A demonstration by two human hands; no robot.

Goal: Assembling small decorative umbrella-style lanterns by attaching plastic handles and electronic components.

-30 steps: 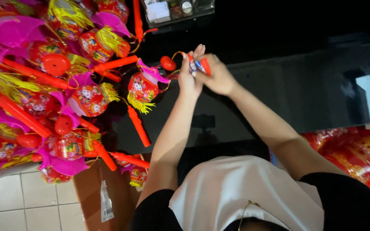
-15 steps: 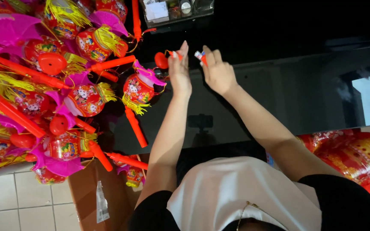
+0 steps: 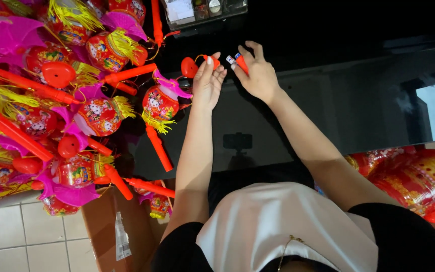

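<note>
Upper centre of frame, over black bench (image 3: 328,100): I'm watching left hand (image 3: 208,80) pinching small red piece (image 3: 212,60), right hand (image 3: 256,73) gripping red-tipped part (image 3: 238,60). Risk: corded red heart (image 3: 189,67) snagging, tugging lantern (image 3: 159,103) from pile.

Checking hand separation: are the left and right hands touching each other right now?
Apart. The head view shows a dark strip of table between the left hand and the right hand, each holding its own small red piece.
</note>
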